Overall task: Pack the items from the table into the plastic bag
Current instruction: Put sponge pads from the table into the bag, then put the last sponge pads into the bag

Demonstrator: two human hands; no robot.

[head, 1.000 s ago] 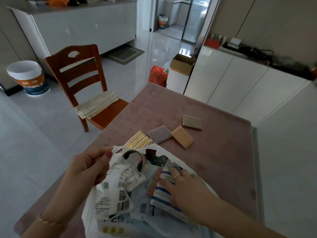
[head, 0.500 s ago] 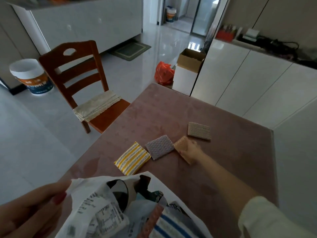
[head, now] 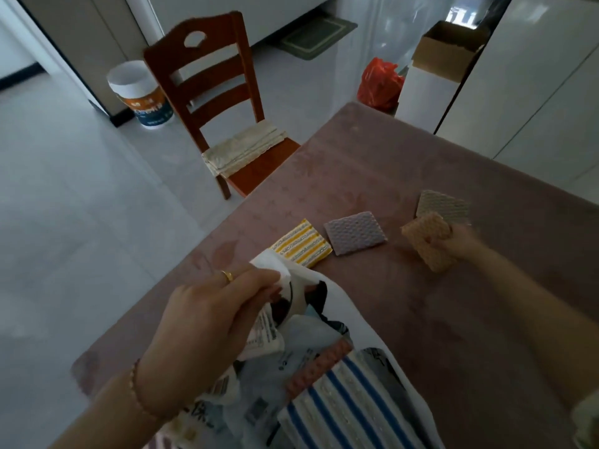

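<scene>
A white printed plastic bag [head: 311, 338] lies open at the near edge of the table [head: 372, 163]. My left hand [head: 210, 315] pinches the bag's rim and holds it up. Inside the bag I see a blue-striped cloth [head: 343, 406] with a reddish cloth [head: 316, 367] beside it. My right hand [head: 453, 243] grips an orange waffle cloth [head: 428, 243], lifted off the table at the right. A yellow-striped cloth [head: 301, 243], a purple cloth [head: 355, 232] and a beige cloth [head: 445, 205] lie flat on the table.
A wooden chair [head: 210, 92] with a folded cloth on its seat stands left of the table. Behind it sits a white bucket [head: 139, 92]. A red bag [head: 379, 82] and an open cardboard box [head: 447, 50] rest on the floor beyond the table. White cabinets line the right.
My right hand left the bag, reached to the orange cloth and now has it raised off the table. My left hand keeps hold of the bag's rim.
</scene>
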